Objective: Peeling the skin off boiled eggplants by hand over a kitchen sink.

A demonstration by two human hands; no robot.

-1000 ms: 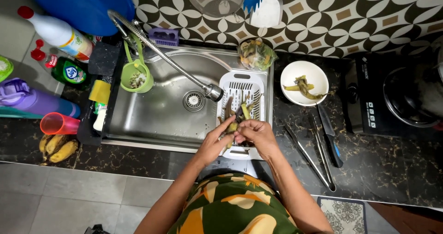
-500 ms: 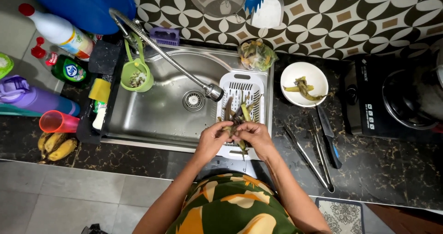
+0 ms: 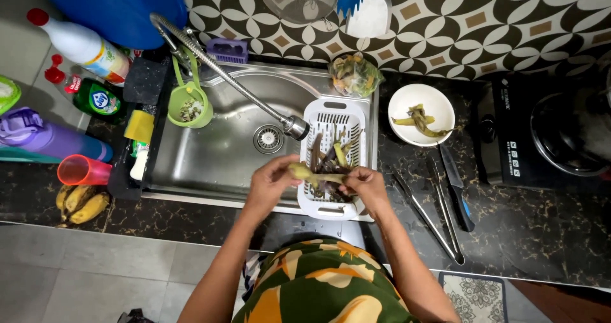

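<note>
Fingers of left hand [image 3: 270,183] and right hand [image 3: 363,183] each grasp one end of a yellow-green peel strip [image 3: 316,176], above near edge of white basket [image 3: 324,116].

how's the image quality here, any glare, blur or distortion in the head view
Head view: wide-angle bend curves the counter edge and floor tiles; soft glare on the steel sink and the faucet hose; both hands, left hand and right hand, and the yellowish vegetable look fairly sharp; the right side by the stove is dim.
</note>
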